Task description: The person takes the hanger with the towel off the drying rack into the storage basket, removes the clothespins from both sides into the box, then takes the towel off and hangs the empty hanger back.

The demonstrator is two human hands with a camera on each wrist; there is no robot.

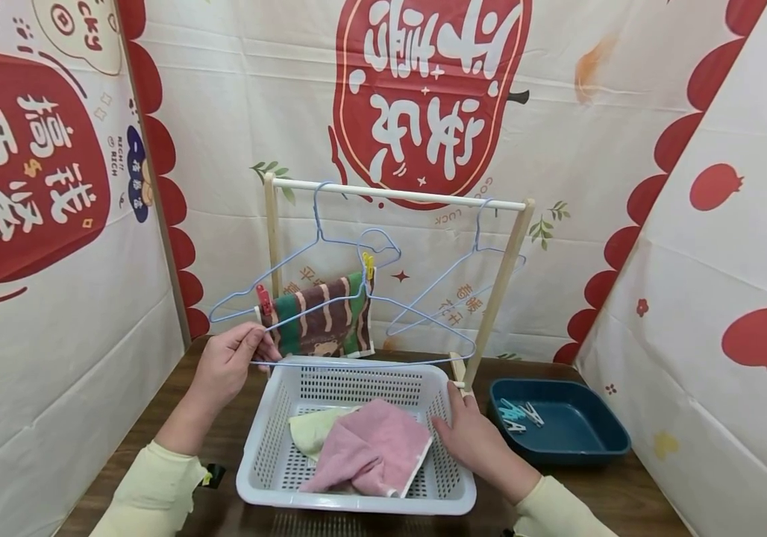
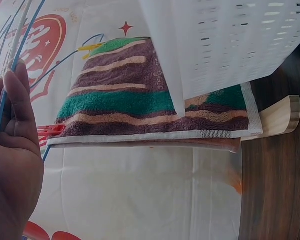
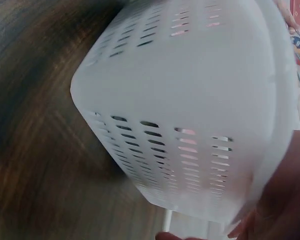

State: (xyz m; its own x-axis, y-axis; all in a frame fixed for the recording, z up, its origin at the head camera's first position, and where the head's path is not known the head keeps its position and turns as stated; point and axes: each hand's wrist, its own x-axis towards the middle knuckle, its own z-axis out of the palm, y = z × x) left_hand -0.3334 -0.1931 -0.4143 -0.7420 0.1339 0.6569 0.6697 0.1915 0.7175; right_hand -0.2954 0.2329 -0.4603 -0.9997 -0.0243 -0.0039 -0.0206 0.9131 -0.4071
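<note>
My left hand (image 1: 229, 358) pinches one end of a blue wire hanger (image 1: 370, 366), held in front of the rack above a white perforated basket (image 1: 357, 503). At the basket's right rim, my right hand (image 1: 484, 440) grips the edge, thumb on the inner side; its fingers are partly hidden under the rim in the right wrist view. A pink towel (image 1: 380, 444) lies in the basket over a pale green cloth (image 1: 311, 431). Behind the held hanger, a striped brown and green towel (image 2: 115, 102) hangs from another hanger, with a red clip (image 2: 51, 130) and a yellow clip (image 2: 90, 47).
A wooden rack with a white rail (image 1: 410, 195) stands behind the basket. Another blue hanger (image 1: 477, 231) hangs at its right end. On the table's right, a dark blue bin (image 1: 592, 418) holds several clothespins (image 1: 512, 414). Printed cloth walls (image 1: 215, 224) enclose the brown table (image 1: 128, 462).
</note>
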